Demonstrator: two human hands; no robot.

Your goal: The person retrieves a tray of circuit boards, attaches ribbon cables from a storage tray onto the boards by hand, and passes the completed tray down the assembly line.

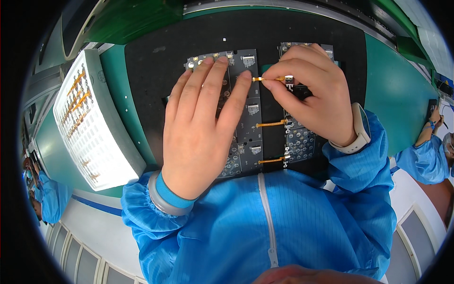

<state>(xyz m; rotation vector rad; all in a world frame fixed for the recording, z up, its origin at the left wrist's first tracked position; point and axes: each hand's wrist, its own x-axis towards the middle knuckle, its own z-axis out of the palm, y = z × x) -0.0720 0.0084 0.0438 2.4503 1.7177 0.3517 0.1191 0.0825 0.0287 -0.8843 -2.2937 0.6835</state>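
My left hand (201,123) lies over a dark circuit board panel (250,130), fingers spread, covering much of it. Its index fingertip rests beside a small orange flex cable (257,79). Between thumb and index finger, my right hand (314,90) pinches that cable, which spans the gap toward a second board panel (301,144) on the right. The fingers partly hide the cable, so whether its left end is seated cannot be told. Nearer to me, two more flex cables, a middle one (272,124) and a lower one (271,161), bridge the two panels.
Both panels lie on a black mat (156,94) over a green bench (402,104). At the left stands a white tray (109,142) holding several orange flex cables. A tiny white piece (224,39) lies beyond the panels. People in blue work at both sides.
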